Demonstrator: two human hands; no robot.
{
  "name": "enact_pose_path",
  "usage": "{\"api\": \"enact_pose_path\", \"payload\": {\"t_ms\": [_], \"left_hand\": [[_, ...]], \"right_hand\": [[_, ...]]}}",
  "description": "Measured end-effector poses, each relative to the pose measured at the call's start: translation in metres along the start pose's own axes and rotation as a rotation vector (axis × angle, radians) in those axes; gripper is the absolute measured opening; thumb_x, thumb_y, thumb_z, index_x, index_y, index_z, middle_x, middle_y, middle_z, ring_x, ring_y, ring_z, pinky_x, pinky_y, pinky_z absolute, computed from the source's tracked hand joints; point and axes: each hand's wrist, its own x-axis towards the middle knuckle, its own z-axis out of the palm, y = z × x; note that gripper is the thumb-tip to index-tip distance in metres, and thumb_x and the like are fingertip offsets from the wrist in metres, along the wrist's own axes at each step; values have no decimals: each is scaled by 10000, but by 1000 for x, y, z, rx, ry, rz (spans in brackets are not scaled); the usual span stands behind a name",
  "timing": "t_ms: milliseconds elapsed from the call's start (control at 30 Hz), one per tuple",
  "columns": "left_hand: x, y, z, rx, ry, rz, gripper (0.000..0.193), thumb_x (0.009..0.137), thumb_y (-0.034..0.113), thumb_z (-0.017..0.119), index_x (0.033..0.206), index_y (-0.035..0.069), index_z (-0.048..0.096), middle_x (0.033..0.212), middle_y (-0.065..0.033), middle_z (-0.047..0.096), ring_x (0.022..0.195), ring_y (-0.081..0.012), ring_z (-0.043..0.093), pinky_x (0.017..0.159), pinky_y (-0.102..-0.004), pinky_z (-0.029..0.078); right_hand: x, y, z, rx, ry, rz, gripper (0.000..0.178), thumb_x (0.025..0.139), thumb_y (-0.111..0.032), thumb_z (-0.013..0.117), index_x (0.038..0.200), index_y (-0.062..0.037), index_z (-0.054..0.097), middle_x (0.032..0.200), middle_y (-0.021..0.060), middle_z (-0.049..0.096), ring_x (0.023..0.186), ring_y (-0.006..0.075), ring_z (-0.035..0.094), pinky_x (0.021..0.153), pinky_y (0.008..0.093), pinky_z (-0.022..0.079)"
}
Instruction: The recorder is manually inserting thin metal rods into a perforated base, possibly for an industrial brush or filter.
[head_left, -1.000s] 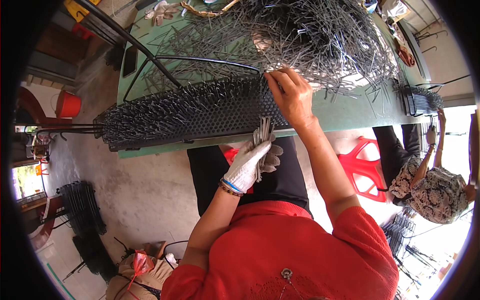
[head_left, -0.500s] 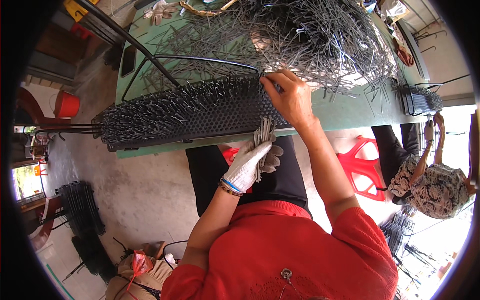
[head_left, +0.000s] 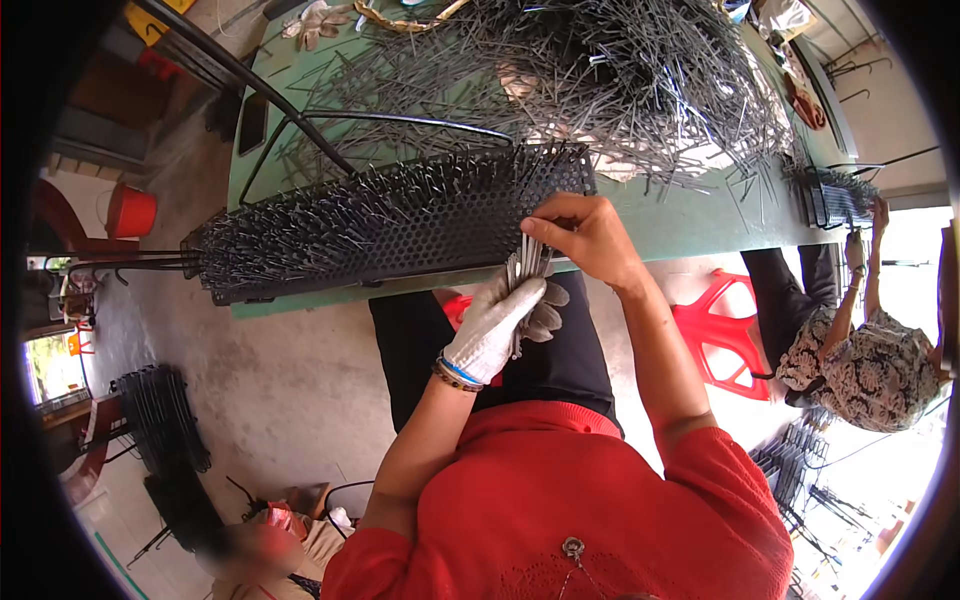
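My left hand [head_left: 495, 325], in a white knitted glove, is closed round a bundle of thin grey metal rods [head_left: 526, 262]. The rods' upper ends stick up past the fingers at the front edge of a long black perforated metal rack [head_left: 480, 222]. My bare right hand [head_left: 590, 238] is just above the bundle, thumb and forefinger pinching the top of a rod there. Dark rods stand densely in the rack's holes on its left part; toward the right, many holes in the front rows are bare.
A big heap of loose metal rods [head_left: 640, 70] covers the back of the green table [head_left: 700, 225]. Black bent bars [head_left: 270, 95] rise behind the rack. A glove [head_left: 318, 22] lies far left. At right, another person [head_left: 860, 365] works at a similar rack [head_left: 842, 200] beside a red stool [head_left: 725, 335].
My right hand has come down from the far side of the rack to the rod ends in my left hand. The left hand has stayed nearly still with its bundle.
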Motion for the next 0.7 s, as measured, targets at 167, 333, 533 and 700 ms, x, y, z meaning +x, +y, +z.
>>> {"api": "enact_pose_path", "payload": {"t_ms": [167, 333, 533, 700], "left_hand": [[5, -7, 0, 30, -29, -30, 226, 979, 192, 505, 1160, 58, 517, 939, -99, 671, 691, -106, 665, 555, -223, 564], [11, -16, -6, 0, -25, -59, 244, 984, 173, 487, 1192, 51, 529, 943, -133, 672, 663, -126, 668, 524, -222, 553], [12, -18, -4, -69, -41, -94, 267, 993, 181, 473, 1223, 52, 513, 952, -130, 664, 682, -123, 663, 534, -217, 549], [12, -22, -7, -120, -62, -128, 270, 995, 177, 468, 1235, 60, 512, 977, -126, 657, 686, -120, 659, 533, -212, 542]], "right_hand": [[0, 8, -10, 62, 127, 69, 215, 874, -172, 690, 894, 42, 686, 714, 26, 633, 660, 68, 549, 590, 236, 445], [13, 0, -25, 103, 331, 25, 226, 915, -178, 647, 944, 46, 655, 779, 26, 657, 663, 67, 560, 583, 219, 450], [34, -7, -36, -177, 550, -212, 172, 935, -144, 607, 969, 24, 629, 807, 65, 675, 650, 102, 608, 607, 239, 479], [47, 3, -39, -330, 523, -373, 135, 917, -108, 616, 989, 6, 616, 820, 90, 679, 688, 135, 650, 644, 265, 503]]}}
